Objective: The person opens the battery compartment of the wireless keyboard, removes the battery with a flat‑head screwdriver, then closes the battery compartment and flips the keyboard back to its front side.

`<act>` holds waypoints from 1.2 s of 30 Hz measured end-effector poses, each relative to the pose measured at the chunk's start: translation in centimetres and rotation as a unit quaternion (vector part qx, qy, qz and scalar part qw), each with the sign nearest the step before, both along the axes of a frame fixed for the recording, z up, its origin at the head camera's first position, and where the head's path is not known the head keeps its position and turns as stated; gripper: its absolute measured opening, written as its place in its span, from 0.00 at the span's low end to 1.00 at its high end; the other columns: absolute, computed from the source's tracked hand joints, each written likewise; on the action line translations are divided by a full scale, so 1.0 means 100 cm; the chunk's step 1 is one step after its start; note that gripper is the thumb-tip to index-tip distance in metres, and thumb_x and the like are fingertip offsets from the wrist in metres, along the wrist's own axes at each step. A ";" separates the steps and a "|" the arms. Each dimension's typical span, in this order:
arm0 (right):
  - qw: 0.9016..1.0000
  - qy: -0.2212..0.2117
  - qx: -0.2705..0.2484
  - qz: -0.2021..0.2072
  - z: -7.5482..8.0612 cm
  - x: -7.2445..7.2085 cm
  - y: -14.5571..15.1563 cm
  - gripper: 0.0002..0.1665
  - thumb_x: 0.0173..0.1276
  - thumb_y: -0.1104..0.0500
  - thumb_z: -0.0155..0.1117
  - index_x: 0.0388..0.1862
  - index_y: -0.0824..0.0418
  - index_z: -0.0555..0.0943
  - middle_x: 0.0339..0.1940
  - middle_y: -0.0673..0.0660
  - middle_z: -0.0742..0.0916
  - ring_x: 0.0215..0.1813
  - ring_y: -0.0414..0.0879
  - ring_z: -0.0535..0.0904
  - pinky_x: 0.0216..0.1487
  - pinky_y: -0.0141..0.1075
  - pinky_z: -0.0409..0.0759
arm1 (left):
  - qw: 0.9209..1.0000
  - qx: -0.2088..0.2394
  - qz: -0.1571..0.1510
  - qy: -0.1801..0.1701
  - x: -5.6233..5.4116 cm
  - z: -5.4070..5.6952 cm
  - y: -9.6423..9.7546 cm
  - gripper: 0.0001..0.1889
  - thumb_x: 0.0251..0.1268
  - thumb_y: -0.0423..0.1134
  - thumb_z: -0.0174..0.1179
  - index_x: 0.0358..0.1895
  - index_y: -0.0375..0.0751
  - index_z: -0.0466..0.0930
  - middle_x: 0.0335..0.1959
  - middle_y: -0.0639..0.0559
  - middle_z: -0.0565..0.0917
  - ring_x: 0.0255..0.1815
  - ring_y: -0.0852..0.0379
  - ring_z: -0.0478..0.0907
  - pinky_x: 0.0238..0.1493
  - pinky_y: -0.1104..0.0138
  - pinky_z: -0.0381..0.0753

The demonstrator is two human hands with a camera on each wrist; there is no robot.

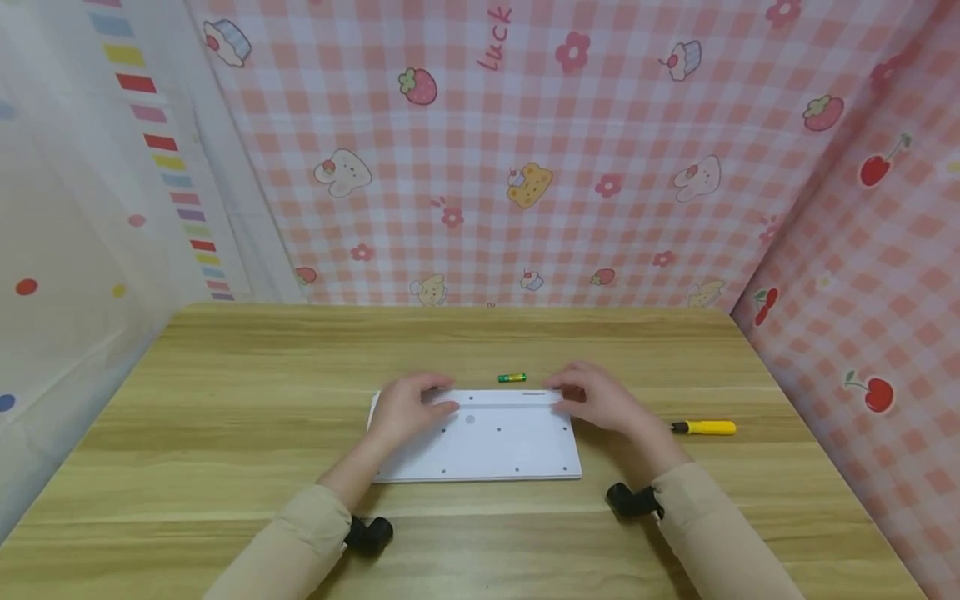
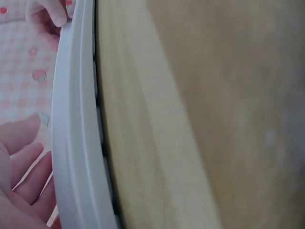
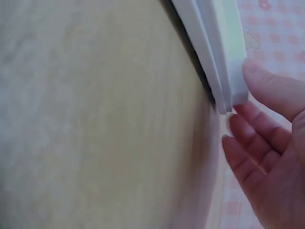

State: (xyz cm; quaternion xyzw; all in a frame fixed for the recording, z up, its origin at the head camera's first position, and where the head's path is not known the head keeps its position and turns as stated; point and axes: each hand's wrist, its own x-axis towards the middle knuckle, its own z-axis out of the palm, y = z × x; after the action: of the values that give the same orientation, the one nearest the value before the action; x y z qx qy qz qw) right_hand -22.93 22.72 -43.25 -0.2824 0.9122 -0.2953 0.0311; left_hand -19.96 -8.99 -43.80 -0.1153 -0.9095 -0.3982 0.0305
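Observation:
A white keyboard (image 1: 495,450) lies face down on the table, its underside dotted with small screw holes and a raised strip along the far edge. Dark gaps between keys show beneath its near edge in the left wrist view. My left hand (image 1: 405,408) is over its far left part, fingers loosely spread, the thumb apart from the underside. At the far right corner, my right hand (image 1: 596,402) pinches the raised strip, thumb on top and fingers at the edge. Just beyond the strip lies a small green-and-yellow battery (image 1: 512,378).
A yellow-handled screwdriver (image 1: 708,427) lies to the right of the keyboard, beside the right forearm. The wooden table (image 1: 225,450) meets pink checked curtains (image 1: 487,233) at the back and right. Black wrist cameras (image 1: 371,536) stick out below both sleeves.

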 end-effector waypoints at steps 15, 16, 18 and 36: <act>0.995 -0.071 -0.073 -0.006 -0.007 0.024 0.026 0.26 0.67 0.59 0.70 0.62 0.64 0.79 0.59 0.59 0.83 0.59 0.55 0.78 0.60 0.51 0.76 | 0.968 -0.156 -0.193 0.045 0.018 0.005 0.048 0.62 0.38 0.67 0.76 0.76 0.36 0.59 0.73 0.41 0.66 0.75 0.44 0.59 0.71 0.36 0.48; 0.994 -0.074 -0.074 -0.008 -0.007 0.026 0.027 0.27 0.66 0.58 0.70 0.63 0.63 0.79 0.59 0.59 0.83 0.59 0.54 0.79 0.60 0.51 0.77 | 0.966 -0.164 -0.195 0.047 0.018 0.004 0.052 0.63 0.37 0.67 0.76 0.76 0.37 0.58 0.74 0.42 0.65 0.75 0.44 0.58 0.71 0.36 0.46; 0.994 -0.076 -0.073 -0.008 -0.008 0.030 0.028 0.28 0.66 0.58 0.71 0.63 0.63 0.78 0.59 0.58 0.83 0.58 0.53 0.79 0.60 0.49 0.77 | 0.964 -0.174 -0.196 0.052 0.019 0.001 0.058 0.65 0.34 0.68 0.76 0.77 0.38 0.56 0.75 0.43 0.63 0.76 0.45 0.56 0.71 0.36 0.45; 0.992 -0.091 -0.088 0.025 0.000 0.064 0.044 0.37 0.65 0.59 0.71 0.67 0.73 0.70 0.61 0.66 0.81 0.60 0.60 0.77 0.59 0.50 0.77 | 0.947 -0.237 -0.207 0.058 0.012 -0.006 0.106 0.71 0.28 0.73 0.75 0.79 0.41 0.52 0.78 0.42 0.56 0.78 0.47 0.50 0.74 0.41 0.41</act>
State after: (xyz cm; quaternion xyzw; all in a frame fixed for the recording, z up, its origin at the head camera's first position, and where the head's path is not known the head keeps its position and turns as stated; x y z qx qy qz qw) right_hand -16.57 27.13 -43.29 -0.2792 0.8687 -0.3976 0.0964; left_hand -18.79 1.56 -44.35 -0.3278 -0.9304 -0.1615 -0.0284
